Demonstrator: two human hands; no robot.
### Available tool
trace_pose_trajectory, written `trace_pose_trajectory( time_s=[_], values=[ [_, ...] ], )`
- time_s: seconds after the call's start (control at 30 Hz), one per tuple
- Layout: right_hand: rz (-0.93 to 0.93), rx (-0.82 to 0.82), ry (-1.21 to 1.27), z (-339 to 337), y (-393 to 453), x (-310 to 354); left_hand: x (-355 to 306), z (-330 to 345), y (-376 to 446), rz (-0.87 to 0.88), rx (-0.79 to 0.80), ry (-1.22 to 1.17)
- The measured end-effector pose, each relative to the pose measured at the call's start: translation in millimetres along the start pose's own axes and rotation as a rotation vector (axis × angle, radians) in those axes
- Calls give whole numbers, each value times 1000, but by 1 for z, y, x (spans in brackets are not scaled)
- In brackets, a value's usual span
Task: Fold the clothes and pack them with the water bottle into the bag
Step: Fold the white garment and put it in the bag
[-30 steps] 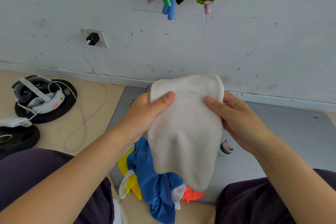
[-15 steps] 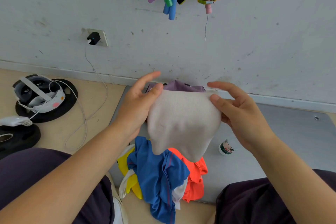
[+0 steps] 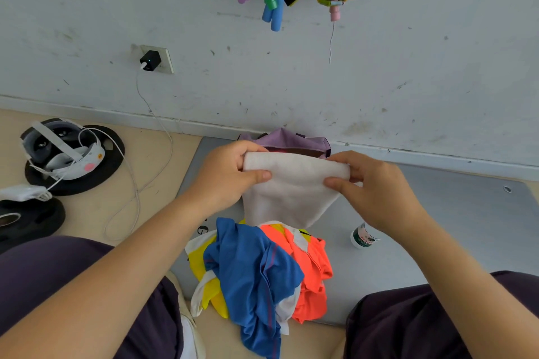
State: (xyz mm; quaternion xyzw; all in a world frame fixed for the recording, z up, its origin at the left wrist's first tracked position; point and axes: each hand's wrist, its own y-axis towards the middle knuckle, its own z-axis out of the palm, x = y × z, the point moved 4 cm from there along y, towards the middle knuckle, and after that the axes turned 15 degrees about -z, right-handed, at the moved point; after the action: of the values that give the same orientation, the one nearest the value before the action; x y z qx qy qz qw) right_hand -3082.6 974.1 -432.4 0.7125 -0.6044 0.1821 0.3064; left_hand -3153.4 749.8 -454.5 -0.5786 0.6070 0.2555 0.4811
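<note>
Lowered, one white cloth (image 3: 291, 186) pinched by two hands, left hand (image 3: 227, 175) and right hand (image 3: 376, 192).

Both hands, the left hand (image 3: 226, 176) and right hand (image 3: 376, 192), now pinch the white cloth (image 3: 291, 186) lower, folded shorter, uncovering the purple bag (image 3: 287, 141) and orange shirt (image 3: 312, 268).

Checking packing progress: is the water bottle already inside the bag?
No, the water bottle stands on the grey mat, apart from the purple bag.

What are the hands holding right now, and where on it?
Both hold the white cloth by its folded top edge: left hand pinches the left end, right hand the right end.
</note>
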Motion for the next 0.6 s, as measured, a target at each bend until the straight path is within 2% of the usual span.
trace_pose_trajectory(
  time_s=[0.13, 0.23, 0.37, 0.5, 0.6],
  values=[
    [-62, -1, -46, -8, 1, -1, -2, -3, -2, 40, -18, 122],
    [-12, 3, 177, -10, 1, -2, -4, -6, -1, 44, 29, 138],
    [85, 10, 586, -5, -2, -2, -5, 0, -6, -93, 229, -178],
    [92, -59, 666, 0, -2, -3, -9, 8, -13, -191, 266, -468],
    [107, -123, 705, 0, -1, -3, -10, 19, -22, -303, 509, -685]
  ],
)
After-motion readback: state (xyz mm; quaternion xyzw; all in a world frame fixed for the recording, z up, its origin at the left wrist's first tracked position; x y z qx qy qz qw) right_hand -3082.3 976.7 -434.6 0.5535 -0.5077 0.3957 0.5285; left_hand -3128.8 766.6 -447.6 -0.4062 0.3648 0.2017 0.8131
